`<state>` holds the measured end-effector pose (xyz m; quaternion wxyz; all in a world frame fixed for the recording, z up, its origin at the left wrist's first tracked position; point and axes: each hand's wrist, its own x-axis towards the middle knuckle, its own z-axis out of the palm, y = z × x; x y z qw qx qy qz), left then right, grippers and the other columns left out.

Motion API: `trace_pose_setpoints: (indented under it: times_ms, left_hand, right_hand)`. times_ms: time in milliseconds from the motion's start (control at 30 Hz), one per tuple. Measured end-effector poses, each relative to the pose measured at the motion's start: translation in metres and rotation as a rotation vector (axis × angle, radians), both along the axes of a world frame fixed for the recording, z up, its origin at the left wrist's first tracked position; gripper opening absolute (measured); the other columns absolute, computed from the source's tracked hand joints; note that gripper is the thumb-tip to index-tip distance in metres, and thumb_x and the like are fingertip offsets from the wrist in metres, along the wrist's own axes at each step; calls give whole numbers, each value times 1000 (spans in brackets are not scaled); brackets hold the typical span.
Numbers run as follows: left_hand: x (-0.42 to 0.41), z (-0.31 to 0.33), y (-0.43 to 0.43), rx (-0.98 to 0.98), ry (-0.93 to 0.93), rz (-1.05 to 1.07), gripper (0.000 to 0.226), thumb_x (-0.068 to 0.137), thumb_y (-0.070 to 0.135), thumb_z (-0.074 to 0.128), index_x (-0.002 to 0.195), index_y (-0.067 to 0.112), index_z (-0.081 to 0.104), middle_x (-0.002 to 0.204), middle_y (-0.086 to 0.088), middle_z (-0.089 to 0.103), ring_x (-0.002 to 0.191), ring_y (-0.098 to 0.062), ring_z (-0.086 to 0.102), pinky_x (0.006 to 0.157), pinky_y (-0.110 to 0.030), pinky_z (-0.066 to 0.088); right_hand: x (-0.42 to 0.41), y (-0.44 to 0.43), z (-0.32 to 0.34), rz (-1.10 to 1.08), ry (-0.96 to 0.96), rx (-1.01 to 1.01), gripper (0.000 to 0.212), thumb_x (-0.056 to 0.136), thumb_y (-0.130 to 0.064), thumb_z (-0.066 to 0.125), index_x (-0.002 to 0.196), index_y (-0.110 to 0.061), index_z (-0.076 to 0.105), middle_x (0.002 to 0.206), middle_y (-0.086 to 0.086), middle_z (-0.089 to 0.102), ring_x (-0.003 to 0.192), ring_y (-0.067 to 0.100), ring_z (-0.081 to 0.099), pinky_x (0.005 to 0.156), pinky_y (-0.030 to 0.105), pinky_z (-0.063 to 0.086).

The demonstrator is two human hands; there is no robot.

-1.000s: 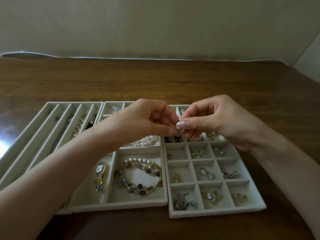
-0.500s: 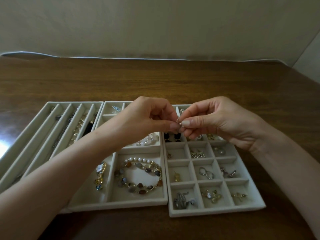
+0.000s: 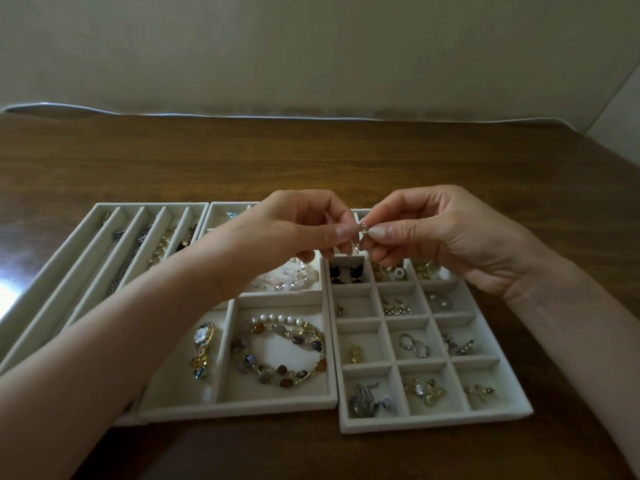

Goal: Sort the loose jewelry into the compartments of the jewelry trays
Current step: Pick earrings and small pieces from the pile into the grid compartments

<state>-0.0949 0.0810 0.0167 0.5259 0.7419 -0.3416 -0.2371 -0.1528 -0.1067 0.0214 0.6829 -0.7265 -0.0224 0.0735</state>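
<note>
The bench (image 3: pixel 311 161) is dark wood with a visible grain, smooth and semi-glossy, with a bright glare at its left edge. The trays (image 3: pixel 433 424) look covered in pale, matt, velvety cloth. The bracelet (image 3: pixel 281 330) has glossy pearls, polished stone beads and gold-toned metal links. The hoops (image 3: pixel 413 345) are shiny silvery metal. The small piece (image 3: pixel 363 229) glints like gold-toned metal. The wall (image 3: pixel 311 46) is matt.

wall (image 3: pixel 311 46): plain beige | table (image 3: pixel 311 161): dark brown wood | light: dim, bright glare at left edge
</note>
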Motion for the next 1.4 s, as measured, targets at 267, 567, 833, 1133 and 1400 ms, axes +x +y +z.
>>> trace_pose_setpoints:
  times_ms: [267, 567, 833, 1133, 1400]
  left_hand:
    - [-1, 2, 1, 34, 16, -47, 14, 73, 29, 58, 78, 16, 61, 66, 9, 60, 57, 0, 49, 58, -16, 38]
    - [1, 0, 2, 68, -14, -85, 10, 87, 15, 55, 79, 17, 60, 64, 12, 59, 58, 1, 50, 64, -22, 38]
    - [6, -2, 5, 27, 127, -150, 6, 80, 21, 58, 76, 22, 62, 72, 7, 63, 63, -2, 53, 61, -17, 42]
    - [8, -3, 5, 3, 232, -157, 2, 77, 20, 58, 75, 20, 60, 70, 7, 61, 63, -4, 53, 63, -23, 39]
    - [6, -4, 4, 102, 83, -111, 9, 83, 24, 63, 81, 16, 62, 66, 9, 60, 60, -3, 50, 63, -23, 39]
  right_hand:
    - [-5, 3, 5, 23, -302, -256, 14, 67, -14, 69, 81, -11, 68, 79, 1, 71, 69, 14, 67, 63, 21, 55]
    - [-4, 3, 3, 53, -328, -344, 23, 64, -23, 71, 80, -8, 67, 82, 10, 69, 73, 18, 67, 67, 25, 57]
    - [-5, 1, 4, 77, -342, -353, 16, 66, -14, 70, 81, -9, 68, 85, 10, 70, 78, 21, 69, 71, 27, 58]
    - [-8, 5, 6, 78, -387, -372, 20, 65, -22, 72, 81, -11, 66, 85, 10, 68, 78, 24, 67, 70, 27, 57]
    - [-8, 3, 5, 63, -366, -494, 23, 63, -31, 71, 77, -13, 69, 79, 6, 70, 73, 16, 67, 67, 25, 57]
